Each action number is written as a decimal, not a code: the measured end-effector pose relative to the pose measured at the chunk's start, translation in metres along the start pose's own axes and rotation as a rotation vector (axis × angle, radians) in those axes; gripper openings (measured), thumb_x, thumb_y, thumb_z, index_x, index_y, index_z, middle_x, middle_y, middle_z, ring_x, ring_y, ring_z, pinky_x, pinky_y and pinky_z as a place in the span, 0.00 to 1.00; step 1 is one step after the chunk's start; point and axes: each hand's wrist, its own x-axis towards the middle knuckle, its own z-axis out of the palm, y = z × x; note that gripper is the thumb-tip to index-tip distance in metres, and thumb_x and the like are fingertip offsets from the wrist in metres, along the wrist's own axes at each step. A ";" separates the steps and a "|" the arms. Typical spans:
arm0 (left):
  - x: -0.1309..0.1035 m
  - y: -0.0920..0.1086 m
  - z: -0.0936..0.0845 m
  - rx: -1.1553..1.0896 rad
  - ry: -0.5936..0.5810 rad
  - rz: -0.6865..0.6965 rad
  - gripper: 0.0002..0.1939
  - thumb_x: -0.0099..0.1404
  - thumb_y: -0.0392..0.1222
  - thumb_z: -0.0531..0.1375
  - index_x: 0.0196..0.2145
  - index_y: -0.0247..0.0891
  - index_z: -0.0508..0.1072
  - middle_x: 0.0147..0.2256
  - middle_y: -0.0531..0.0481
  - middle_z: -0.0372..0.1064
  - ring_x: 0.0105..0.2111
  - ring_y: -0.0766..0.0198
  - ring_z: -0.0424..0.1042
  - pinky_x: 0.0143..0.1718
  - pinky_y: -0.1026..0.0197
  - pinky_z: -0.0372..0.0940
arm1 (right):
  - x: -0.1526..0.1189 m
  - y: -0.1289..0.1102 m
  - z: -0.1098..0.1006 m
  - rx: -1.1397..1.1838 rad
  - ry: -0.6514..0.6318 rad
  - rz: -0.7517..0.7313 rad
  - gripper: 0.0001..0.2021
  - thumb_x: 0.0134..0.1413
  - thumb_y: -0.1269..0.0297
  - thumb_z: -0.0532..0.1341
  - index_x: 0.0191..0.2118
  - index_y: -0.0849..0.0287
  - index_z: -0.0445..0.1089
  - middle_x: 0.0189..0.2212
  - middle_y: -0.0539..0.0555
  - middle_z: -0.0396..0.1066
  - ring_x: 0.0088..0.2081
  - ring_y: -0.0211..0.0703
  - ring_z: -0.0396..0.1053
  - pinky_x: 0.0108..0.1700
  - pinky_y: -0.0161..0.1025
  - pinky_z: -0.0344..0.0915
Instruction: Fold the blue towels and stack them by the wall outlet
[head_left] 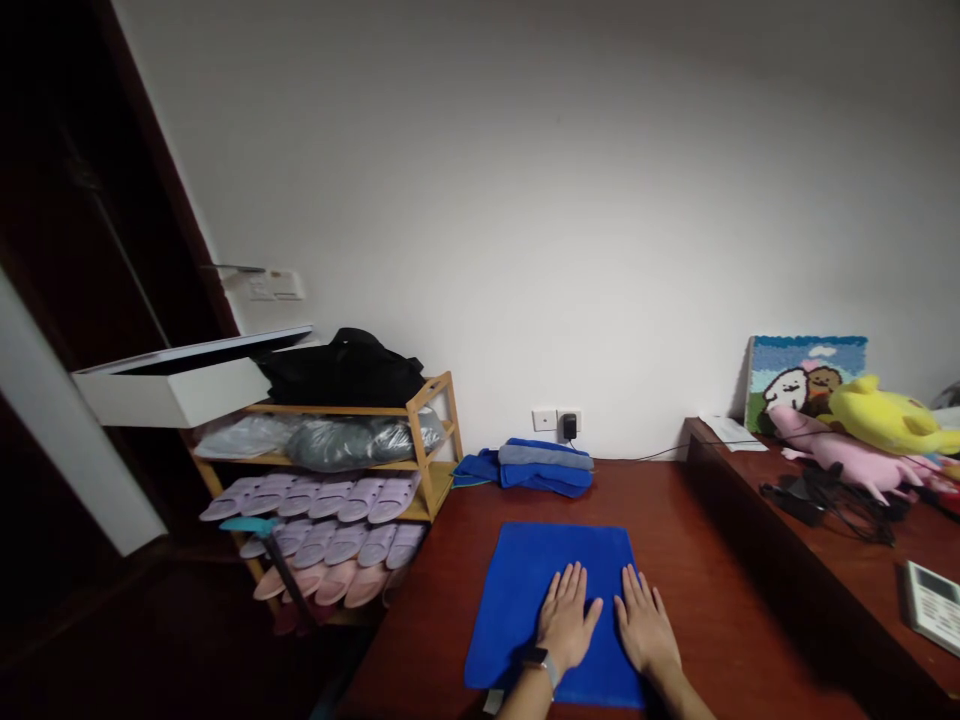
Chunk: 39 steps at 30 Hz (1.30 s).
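A blue cloth (517, 590) lies spread flat on the reddish-brown wooden table (420, 620), a small white tag showing at its near left edge. My left hand (566, 620), with a watch (541, 662) on the wrist, rests palm down on the cloth right of its middle, fingers stretched out. Over the cloth's right edge lies my right hand (643, 620), also flat with fingers extended. Neither hand grips anything. Behind the spread cloth, folded blue and grey cloths (544, 468) sit against the wall.
To the left stands a wooden shoe rack (420, 450) with rows of slippers (360, 500), a black bag (345, 370) and an open white box (180, 395). A raised ledge (750, 510) on the right bears plush toys (840, 455), cables (825, 505) and a white remote-like device (934, 605).
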 end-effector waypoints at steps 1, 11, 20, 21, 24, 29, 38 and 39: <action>-0.002 -0.009 -0.004 0.008 -0.003 -0.041 0.36 0.76 0.58 0.32 0.73 0.37 0.47 0.73 0.47 0.43 0.73 0.57 0.41 0.73 0.47 0.41 | 0.000 0.000 0.001 -0.002 0.002 0.004 0.35 0.68 0.51 0.33 0.74 0.65 0.38 0.75 0.51 0.36 0.75 0.47 0.34 0.74 0.49 0.36; -0.035 -0.091 -0.049 0.192 0.074 -0.323 0.38 0.75 0.61 0.37 0.72 0.35 0.53 0.72 0.43 0.46 0.72 0.52 0.45 0.72 0.44 0.45 | 0.002 0.002 0.008 0.001 0.011 0.016 0.36 0.68 0.50 0.34 0.74 0.65 0.38 0.75 0.51 0.36 0.75 0.47 0.35 0.74 0.49 0.36; -0.031 -0.091 -0.042 0.165 0.101 -0.324 0.38 0.74 0.62 0.39 0.72 0.38 0.52 0.72 0.44 0.46 0.72 0.49 0.44 0.72 0.38 0.41 | 0.029 -0.006 -0.003 0.013 0.054 0.058 0.36 0.68 0.51 0.33 0.74 0.63 0.44 0.74 0.53 0.42 0.74 0.49 0.38 0.74 0.52 0.36; -0.031 -0.091 -0.042 0.166 0.097 -0.324 0.38 0.74 0.62 0.39 0.72 0.38 0.51 0.72 0.44 0.45 0.72 0.49 0.44 0.72 0.38 0.42 | 0.038 -0.007 -0.007 0.029 0.058 0.064 0.35 0.68 0.51 0.33 0.74 0.63 0.43 0.74 0.52 0.41 0.74 0.48 0.37 0.73 0.51 0.37; -0.030 -0.093 -0.042 0.172 0.090 -0.324 0.38 0.74 0.63 0.38 0.72 0.37 0.51 0.72 0.44 0.45 0.72 0.49 0.45 0.72 0.39 0.42 | 0.066 -0.005 -0.018 0.069 0.035 0.090 0.35 0.69 0.51 0.34 0.75 0.61 0.41 0.75 0.51 0.38 0.75 0.47 0.36 0.73 0.50 0.38; -0.030 -0.097 -0.038 0.176 0.101 -0.321 0.39 0.74 0.65 0.38 0.72 0.38 0.52 0.72 0.45 0.47 0.72 0.49 0.46 0.72 0.40 0.42 | 0.093 0.000 -0.016 0.079 0.020 0.088 0.35 0.69 0.51 0.36 0.74 0.63 0.40 0.75 0.52 0.39 0.75 0.46 0.36 0.73 0.48 0.35; -0.034 -0.096 -0.038 0.190 0.099 -0.304 0.36 0.75 0.62 0.39 0.73 0.41 0.50 0.73 0.46 0.41 0.72 0.50 0.44 0.71 0.41 0.45 | 0.094 0.005 0.000 0.045 0.063 0.083 0.35 0.68 0.52 0.34 0.74 0.67 0.39 0.75 0.54 0.39 0.75 0.46 0.36 0.73 0.48 0.33; -0.033 -0.096 -0.039 0.185 0.082 -0.307 0.37 0.75 0.62 0.39 0.73 0.40 0.50 0.73 0.46 0.40 0.73 0.50 0.43 0.71 0.42 0.45 | 0.094 0.005 0.000 0.049 0.062 0.082 0.35 0.68 0.52 0.34 0.74 0.67 0.39 0.75 0.54 0.39 0.75 0.46 0.36 0.73 0.48 0.33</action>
